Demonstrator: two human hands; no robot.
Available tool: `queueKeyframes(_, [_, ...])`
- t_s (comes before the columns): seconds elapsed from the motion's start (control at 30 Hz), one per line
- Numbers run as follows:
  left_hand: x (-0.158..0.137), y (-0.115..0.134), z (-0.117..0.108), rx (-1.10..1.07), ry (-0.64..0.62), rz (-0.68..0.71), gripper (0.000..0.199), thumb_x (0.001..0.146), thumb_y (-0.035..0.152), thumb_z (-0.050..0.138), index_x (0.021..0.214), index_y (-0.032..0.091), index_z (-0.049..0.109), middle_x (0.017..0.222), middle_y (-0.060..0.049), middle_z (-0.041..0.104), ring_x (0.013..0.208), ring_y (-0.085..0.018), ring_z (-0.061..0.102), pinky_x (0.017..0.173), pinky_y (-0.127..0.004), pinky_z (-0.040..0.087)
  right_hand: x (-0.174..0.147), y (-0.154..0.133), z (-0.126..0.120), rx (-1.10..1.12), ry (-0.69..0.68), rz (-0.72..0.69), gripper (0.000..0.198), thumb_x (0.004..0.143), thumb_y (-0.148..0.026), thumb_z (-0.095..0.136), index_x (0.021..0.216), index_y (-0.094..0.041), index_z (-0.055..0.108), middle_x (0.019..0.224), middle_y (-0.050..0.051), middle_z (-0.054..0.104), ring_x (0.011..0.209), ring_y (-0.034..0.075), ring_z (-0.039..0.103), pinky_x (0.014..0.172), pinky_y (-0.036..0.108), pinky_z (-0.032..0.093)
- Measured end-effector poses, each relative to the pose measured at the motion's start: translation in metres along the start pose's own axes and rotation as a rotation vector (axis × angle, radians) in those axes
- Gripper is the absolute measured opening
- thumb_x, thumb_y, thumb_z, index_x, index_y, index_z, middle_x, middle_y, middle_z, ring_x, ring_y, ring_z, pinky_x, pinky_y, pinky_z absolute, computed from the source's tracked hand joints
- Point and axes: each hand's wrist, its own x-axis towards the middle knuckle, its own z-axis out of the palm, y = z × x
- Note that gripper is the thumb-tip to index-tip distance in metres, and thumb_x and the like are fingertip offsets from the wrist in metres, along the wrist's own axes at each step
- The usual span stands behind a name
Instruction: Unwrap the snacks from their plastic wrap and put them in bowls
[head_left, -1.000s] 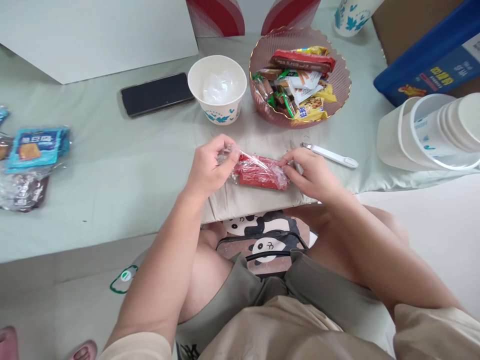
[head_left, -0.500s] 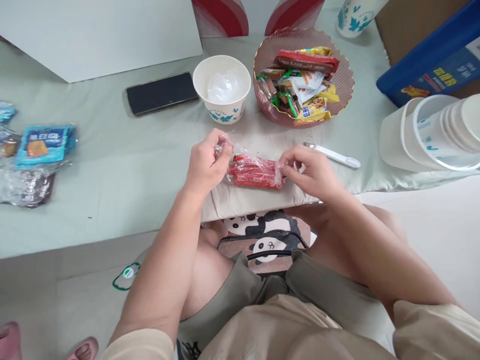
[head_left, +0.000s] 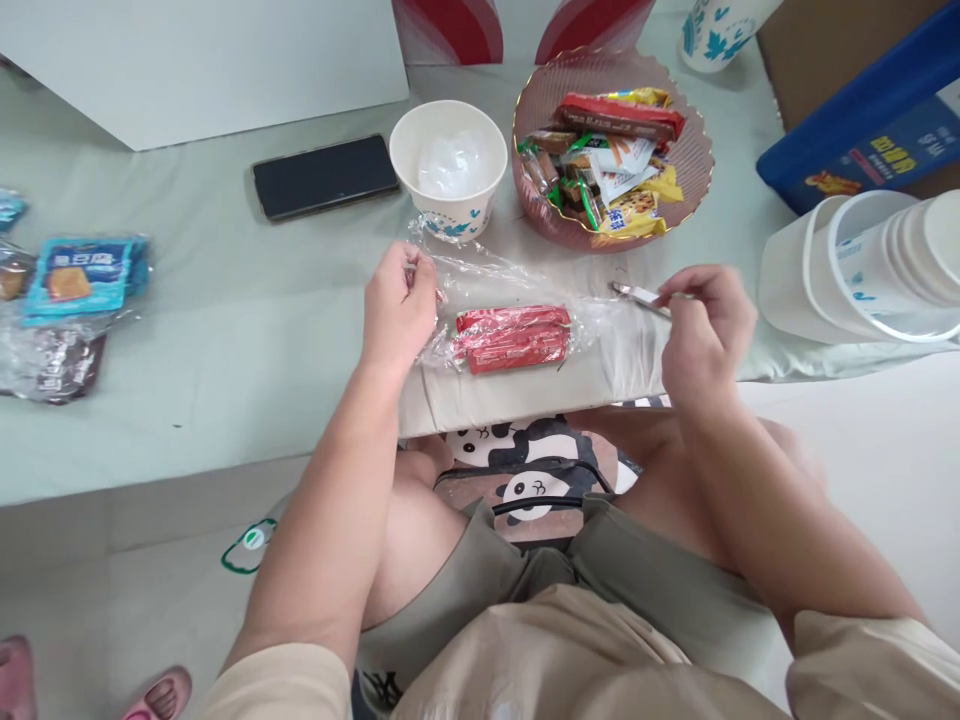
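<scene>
Clear plastic wrapping lies spread around several red packaged bars in front of me. My left hand is closed on the left end of the wrapping, fingers pinched. On the right, my right hand is closed around the handle end of a small white tool with a metal tip. Its fingers cover most of the handle, and the tool's exact kind is unclear. The wrapping's right end fans out over the cloth close to that hand.
Behind the wrapping stand a paper bowl with clear plastic inside and a pink glass bowl of snacks. A phone lies to the left, near snack packs. White containers and a blue box are at right.
My right hand has left the bars and moved right onto the white tool. The wrapping has spread wider to the right, and my left hand has shifted slightly left, still pinching it.
</scene>
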Motion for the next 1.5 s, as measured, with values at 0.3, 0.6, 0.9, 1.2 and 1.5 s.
queueKeyframes(0.3, [-0.004,0.004,-0.005,0.097,-0.054,0.152,0.049,0.099,0.07,0.047,0.08,0.025,0.055,0.046,0.005,0.053,0.043,-0.012,0.05,0.052,-0.03,0.042,-0.011,-0.04,0.05,-0.264,-0.553,-0.492,0.035,0.095,-0.02,0.049,0.125,-0.022,0.066,0.138,0.014,0.068,0.13,0.031,0.063,0.111,0.053,0.05])
queueKeyframes(0.6, [-0.001,0.004,-0.019,0.127,-0.047,0.096,0.047,0.101,0.066,0.045,0.085,0.026,0.063,0.05,0.003,0.056,0.05,-0.015,0.055,0.054,-0.031,0.043,0.018,-0.033,0.028,-0.423,-0.22,-0.232,0.024,0.101,-0.03,0.05,0.101,-0.023,0.072,0.094,0.011,0.075,0.087,0.029,0.072,0.081,0.045,0.055])
queueKeyframes(0.9, [-0.002,0.013,-0.016,0.106,-0.017,0.097,0.049,0.099,0.068,0.047,0.075,0.026,0.059,0.051,0.001,0.059,0.048,-0.015,0.055,0.052,-0.033,0.044,-0.004,-0.068,0.034,-0.234,-0.227,-0.696,0.023,0.097,-0.015,0.05,0.103,-0.027,0.07,0.097,0.007,0.076,0.09,0.025,0.072,0.08,0.042,0.059])
queueKeyframes(1.2, [0.01,-0.015,-0.023,0.134,0.051,0.086,0.051,0.102,0.067,0.038,0.08,0.027,0.061,0.057,0.001,0.059,0.049,-0.015,0.06,0.05,-0.032,0.044,-0.003,-0.039,0.05,-0.44,-0.659,-0.462,0.033,0.1,-0.022,0.049,0.122,-0.025,0.074,0.116,0.009,0.076,0.101,0.027,0.071,0.081,0.039,0.057])
queueKeyframes(1.5, [0.016,-0.02,-0.019,0.106,0.026,0.138,0.049,0.103,0.065,0.038,0.086,0.027,0.064,0.058,0.001,0.057,0.056,-0.016,0.062,0.056,-0.032,0.046,-0.015,-0.043,0.037,-0.376,-0.566,-0.483,0.035,0.102,-0.019,0.043,0.116,-0.025,0.074,0.103,0.011,0.071,0.095,0.025,0.068,0.081,0.04,0.057])
